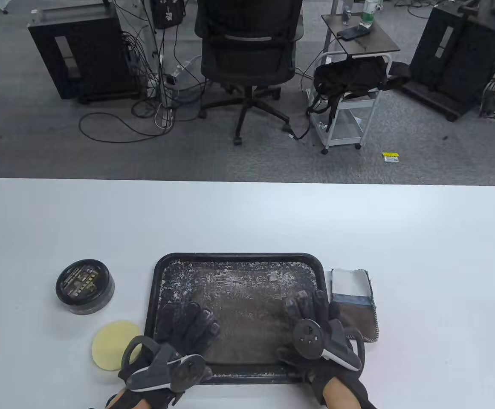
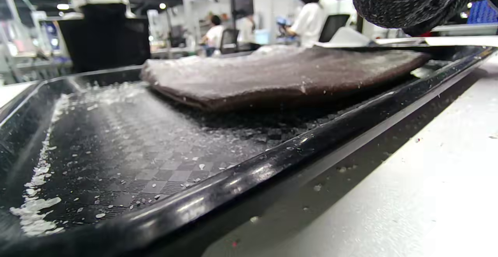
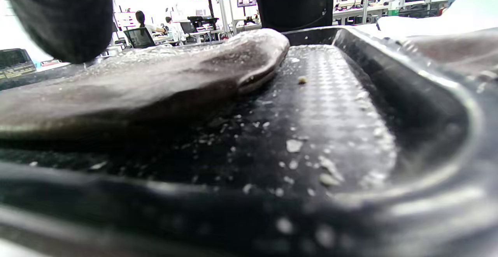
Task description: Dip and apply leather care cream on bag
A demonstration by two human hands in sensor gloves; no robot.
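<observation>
Lying flat inside the black tray (image 1: 162, 272), the brown leather bag (image 1: 243, 315) is dusted with white flakes. Both hands rest on it with relaxed fingers, grasping nothing: left hand (image 1: 185, 326) at the bag's near left, right hand (image 1: 311, 315) at its near right. Left of the tray on the surface (image 1: 247, 217) stand the cream tin (image 1: 85, 286) and a yellow sponge (image 1: 113, 349); a folded cloth (image 1: 354, 298) lies right of it.
</observation>
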